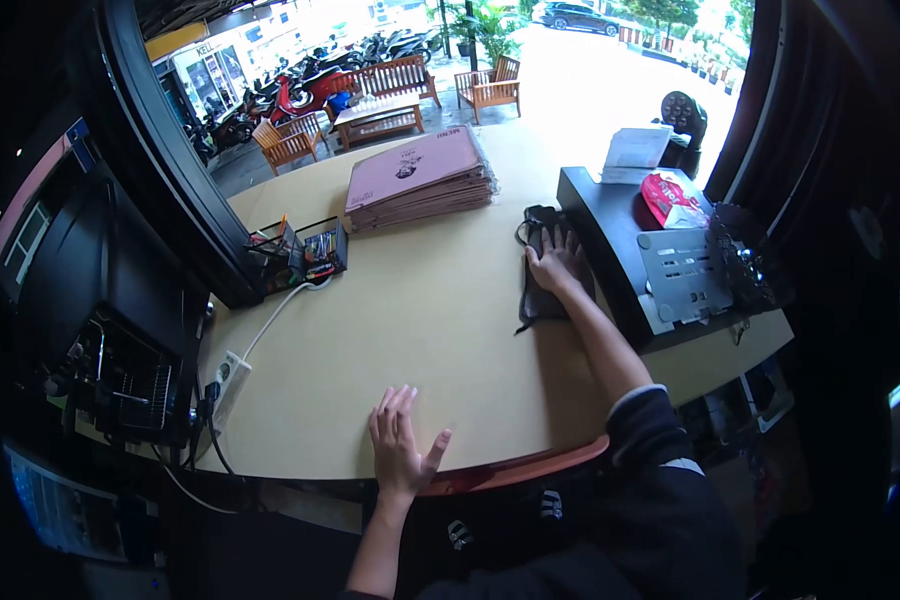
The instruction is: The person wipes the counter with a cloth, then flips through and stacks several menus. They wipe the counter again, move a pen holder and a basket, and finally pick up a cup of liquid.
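Beside the black box at the right of the table lies a flat black drawstring pouch [545, 298], its cord trailing off at the near left. My right hand [557, 260] rests on the upper part of this pouch, fingers spread and palm down. Part of the pouch is hidden under the hand and forearm. My left hand [400, 440] is at the table's near edge, open, with its fingers stretched over the bare tabletop [410, 330]. Nothing is held in it.
A stack of pink printed folders [420, 175] lies at the far side. Pen holders [305, 252] and a white power strip [232, 380] are at the left. The black box [620, 240] carries a red packet [670, 200] and a grey metal stand [685, 275].
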